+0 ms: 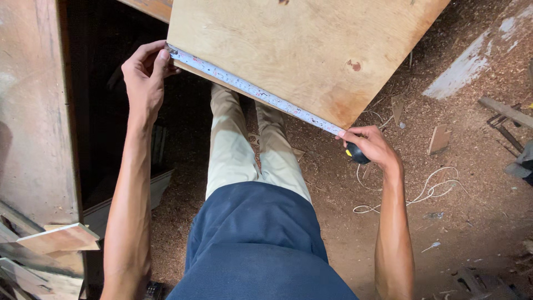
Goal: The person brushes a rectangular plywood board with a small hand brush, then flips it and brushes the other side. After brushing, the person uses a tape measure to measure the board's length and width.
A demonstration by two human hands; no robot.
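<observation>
Sawdust-covered floor [477,216], white cord [427,191] looped on it, wood scraps [438,139], grey plank [508,113]

We saw a pale, matt plywood sheet [302,50], a glossy white metal tape blade [252,90], and a floor of rough reddish sawdust [472,205].

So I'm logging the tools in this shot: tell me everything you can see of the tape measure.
The tape measure has a pale metal blade with fine markings, pulled out along the near edge of the tan plywood sheet, running diagonally from upper left to lower right. The left hand pins its hooked end at the sheet's left corner. The right hand grips the black and yellow case at the right corner, mostly hiding it.
</observation>
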